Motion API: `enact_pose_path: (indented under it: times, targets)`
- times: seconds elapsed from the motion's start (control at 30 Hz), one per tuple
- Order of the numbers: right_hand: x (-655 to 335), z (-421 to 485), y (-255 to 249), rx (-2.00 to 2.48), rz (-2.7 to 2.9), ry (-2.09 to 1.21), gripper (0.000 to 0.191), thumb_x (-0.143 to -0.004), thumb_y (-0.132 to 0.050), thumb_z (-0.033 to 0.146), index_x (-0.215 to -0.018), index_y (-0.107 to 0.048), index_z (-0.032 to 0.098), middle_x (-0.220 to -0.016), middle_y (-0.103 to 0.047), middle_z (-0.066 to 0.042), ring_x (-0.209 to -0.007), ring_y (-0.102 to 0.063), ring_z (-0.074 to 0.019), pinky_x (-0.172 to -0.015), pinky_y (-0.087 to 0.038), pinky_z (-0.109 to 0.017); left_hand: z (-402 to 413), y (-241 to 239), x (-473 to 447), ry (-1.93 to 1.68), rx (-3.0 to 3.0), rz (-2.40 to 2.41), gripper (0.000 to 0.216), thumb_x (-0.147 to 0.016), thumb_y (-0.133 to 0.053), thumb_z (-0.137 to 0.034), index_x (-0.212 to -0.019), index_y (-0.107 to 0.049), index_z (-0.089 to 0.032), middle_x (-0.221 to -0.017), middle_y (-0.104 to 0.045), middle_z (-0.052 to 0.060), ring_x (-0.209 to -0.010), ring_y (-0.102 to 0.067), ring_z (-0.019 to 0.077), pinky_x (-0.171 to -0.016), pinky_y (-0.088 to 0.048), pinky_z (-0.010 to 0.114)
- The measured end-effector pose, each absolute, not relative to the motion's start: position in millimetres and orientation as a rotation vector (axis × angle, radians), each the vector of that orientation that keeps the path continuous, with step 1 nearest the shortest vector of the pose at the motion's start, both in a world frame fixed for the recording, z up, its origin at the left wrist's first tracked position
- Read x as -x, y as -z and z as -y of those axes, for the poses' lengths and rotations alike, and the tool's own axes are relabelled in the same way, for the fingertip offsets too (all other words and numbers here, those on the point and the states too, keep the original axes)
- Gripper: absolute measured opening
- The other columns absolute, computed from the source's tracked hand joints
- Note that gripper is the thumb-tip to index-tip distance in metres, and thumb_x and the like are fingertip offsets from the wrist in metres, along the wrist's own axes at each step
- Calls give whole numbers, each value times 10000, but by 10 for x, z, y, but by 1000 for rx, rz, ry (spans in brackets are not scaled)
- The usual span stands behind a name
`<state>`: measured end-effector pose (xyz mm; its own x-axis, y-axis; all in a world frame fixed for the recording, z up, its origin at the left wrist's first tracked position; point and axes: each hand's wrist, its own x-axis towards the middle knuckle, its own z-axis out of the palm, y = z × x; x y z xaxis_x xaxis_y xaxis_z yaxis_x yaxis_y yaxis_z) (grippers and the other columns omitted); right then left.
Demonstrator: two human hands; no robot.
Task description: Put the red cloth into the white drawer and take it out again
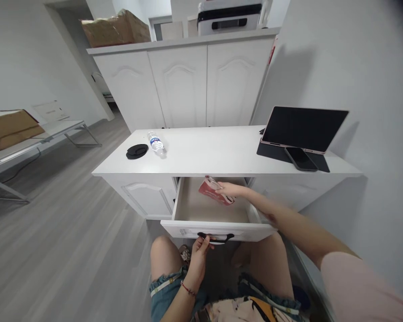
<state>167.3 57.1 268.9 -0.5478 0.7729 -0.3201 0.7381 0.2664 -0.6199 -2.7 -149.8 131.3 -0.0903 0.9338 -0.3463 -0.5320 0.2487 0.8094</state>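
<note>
A white drawer [188, 208] of a low white cabinet [201, 154] stands pulled out towards me. My left hand [199, 250] is closed on the drawer's dark handle [216, 237] at the front panel. My right hand [226, 190] reaches over the open drawer and grips a red and white packet [215, 191], which it holds inside the drawer near its back. The rest of the drawer's floor shows bare.
On the cabinet top lie a water bottle [155, 143] on its side, a black round lid [136, 151], a propped tablet [304, 129] on a black cover and a phone [300, 158]. Tall white cupboards [188, 85] stand behind. A folding table [23, 143] with cardboard is at the left.
</note>
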Motion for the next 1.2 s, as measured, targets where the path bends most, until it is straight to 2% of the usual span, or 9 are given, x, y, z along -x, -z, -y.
enact_pose_path:
  times: [0.1,0.23,0.33,0.43,0.57,0.67,0.83,1.0,1.2]
  targets:
    - [-2030,-257,-2935,1299,2234,-1173,588,-872,-481,423,-1407,-413,187,-1392,-532,-78,-1223,-537,-259,-1032,-422,-376,1413,-1350,21,-1317,-499,-1056,347,-634,-794,-459,-591,-630,-156,-736,-704,62,-649,-564,133,-717,-414,276]
    - [-2425,351,-3249,1368,1988,-766,549,-890,-439,489,-1362,-452,209,-1313,-592,-98,-1194,-557,-267,-972,-465,-402,1275,-1434,11,-1329,-487,-1038,348,-618,-808,-445,-583,-618,-156,-713,-694,53,-606,-545,118,-682,-412,267]
    - [-2589,815,-3429,1581,1825,-345,423,-882,-450,504,-1138,-582,194,-986,-709,-107,-898,-670,-262,-721,-522,-346,1171,-1486,0,-1337,-483,-1020,358,-612,-812,-445,-575,-606,-155,-745,-699,60,-598,-544,108,-683,-417,261]
    - [-2605,1139,-3437,1708,1693,32,384,-888,-439,525,-993,-601,193,-760,-677,-89,-719,-652,-255,-618,-476,-327,1063,-1497,-19,-1345,-473,-1014,356,-609,-812,-450,-608,-620,-150,-785,-702,63,-586,-538,96,-679,-417,256]
    - [-2416,1219,-3081,1678,1734,362,360,-897,-480,439,-1061,-589,136,-946,-680,-170,-871,-645,-282,-750,-488,-368,926,-1466,-55,-1368,-444,-1031,375,-588,-820,-465,-627,-620,-149,-741,-682,44,-569,-527,90,-666,-412,253]
    - [-2196,1104,-2665,1535,1944,356,335,-933,-420,351,-1099,-581,109,-1160,-635,-215,-1119,-574,-300,-933,-453,-433,865,-1439,-81,-1382,-433,-1022,386,-587,-814,-481,-671,-635,-149,-758,-676,35,-571,-519,82,-671,-411,251]
    - [-1792,1001,-2194,1565,2040,217,276,-929,-377,252,-1054,-607,164,-1383,-522,-145,-1370,-337,-334,-1090,-248,-603,864,-1406,-101,-1396,-424,-975,405,-596,-807,-486,-774,-661,-154,-813,-669,23,-572,-505,69,-673,-417,246]
    - [-1403,1008,-2107,1521,2127,65,280,-902,-379,217,-1054,-610,176,-1471,-428,-121,-1430,-225,-300,-1137,-138,-607,885,-1364,-113,-1421,-413,-895,375,-627,-796,-448,-844,-676,-166,-808,-665,9,-610,-529,86,-682,-430,247]
    - [-996,876,-2107,1394,2221,-69,306,-874,-369,131,-1053,-610,191,-1499,-392,-67,-1435,-221,-257,-1166,-74,-573,913,-1395,-131,-1441,-432,-892,368,-704,-749,-372,-1001,-683,-164,-1037,-689,94,-914,-617,188,-856,-458,347]
